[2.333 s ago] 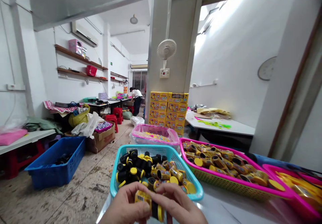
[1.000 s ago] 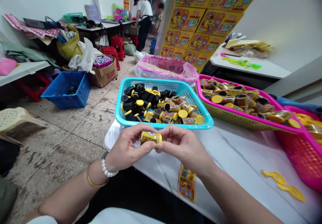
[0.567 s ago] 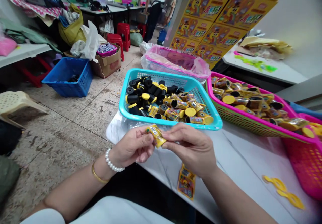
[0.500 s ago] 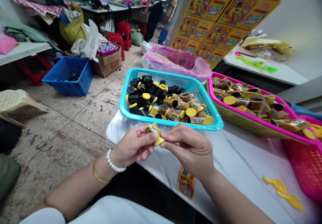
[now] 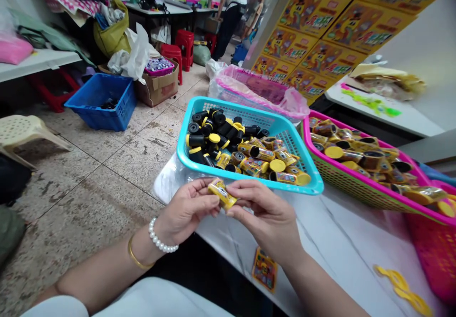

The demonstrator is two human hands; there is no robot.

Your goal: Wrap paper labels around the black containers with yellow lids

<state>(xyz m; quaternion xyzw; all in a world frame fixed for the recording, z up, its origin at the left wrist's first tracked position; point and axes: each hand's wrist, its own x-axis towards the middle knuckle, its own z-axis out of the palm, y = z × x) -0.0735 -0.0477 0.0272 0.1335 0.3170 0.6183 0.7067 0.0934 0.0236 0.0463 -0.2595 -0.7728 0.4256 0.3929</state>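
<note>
Above the table's near edge, a small shiny yellow printed sleeve is held between both hands. My left hand, with a pearl bracelet and a gold bangle at its wrist, has its thumb and fingers closed on the left end. With thumb and fingertips, my right hand pinches the right end. Whether a cylinder is inside the sleeve I cannot tell. Just beyond, a turquoise basket holds black cylinders with yellow caps, and others wrapped in printed yellow film. A flat printed yellow label lies below my right hand.
At right stands a pink basket of wrapped cylinders. Yellow plastic loops lie on the white table. Behind are a plastic-lined pink basket and stacked yellow boxes. A blue crate stands on the floor; people are far back.
The sleeve has turned so that more of its printed side shows, and my fingers have shifted on it. The surroundings sit slightly further right in the view.
</note>
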